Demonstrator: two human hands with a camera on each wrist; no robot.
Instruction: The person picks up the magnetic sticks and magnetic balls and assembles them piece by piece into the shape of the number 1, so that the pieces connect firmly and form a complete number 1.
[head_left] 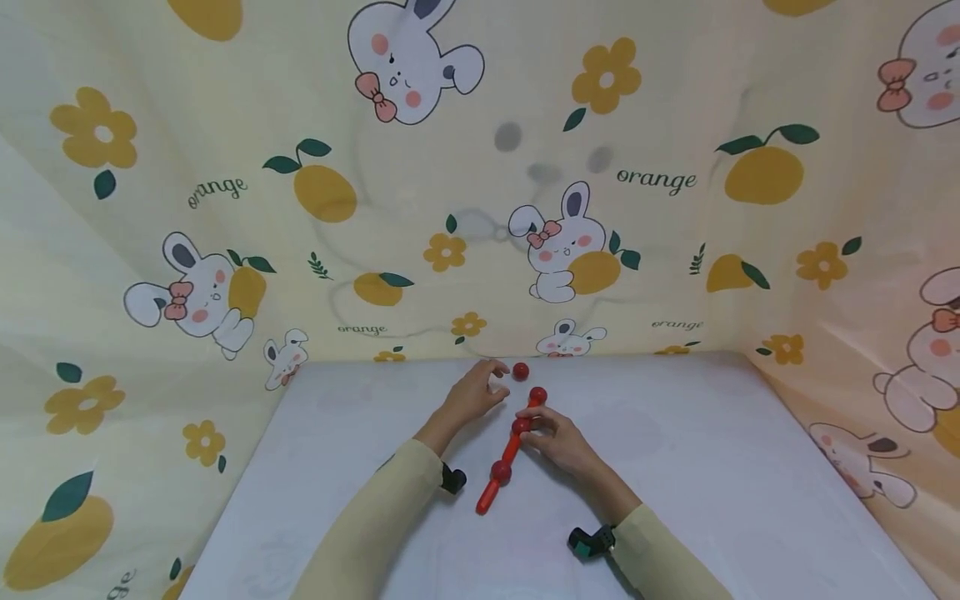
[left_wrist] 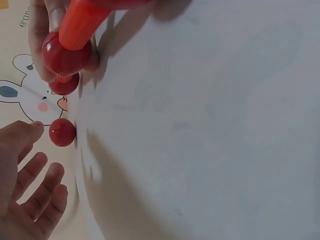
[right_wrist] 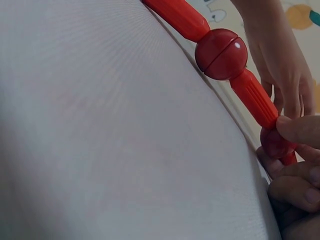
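Observation:
A chain of red rods and red balls [head_left: 501, 472] lies slantwise on the white table, a bare rod [head_left: 487, 497] at its near end and a ball [head_left: 537, 395] at its far end. My right hand [head_left: 558, 440] grips the chain at its middle ball [right_wrist: 274, 143], thumb and fingers on either side. Beyond the far end sits a loose red ball [head_left: 521, 372], apart from the chain. My left hand [head_left: 476, 393] is just left of this ball, its fingers spread and loosely bent with nothing held. In the left wrist view a gap shows between the fingers and the loose ball [left_wrist: 62, 132].
The white tabletop [head_left: 675, 467] stretches out on both sides of the chain. A cloth curtain [head_left: 450, 167] printed with rabbits and oranges rises behind the table's far edge and at both sides. Dark wrist cameras [head_left: 591, 542] are strapped at both sleeves.

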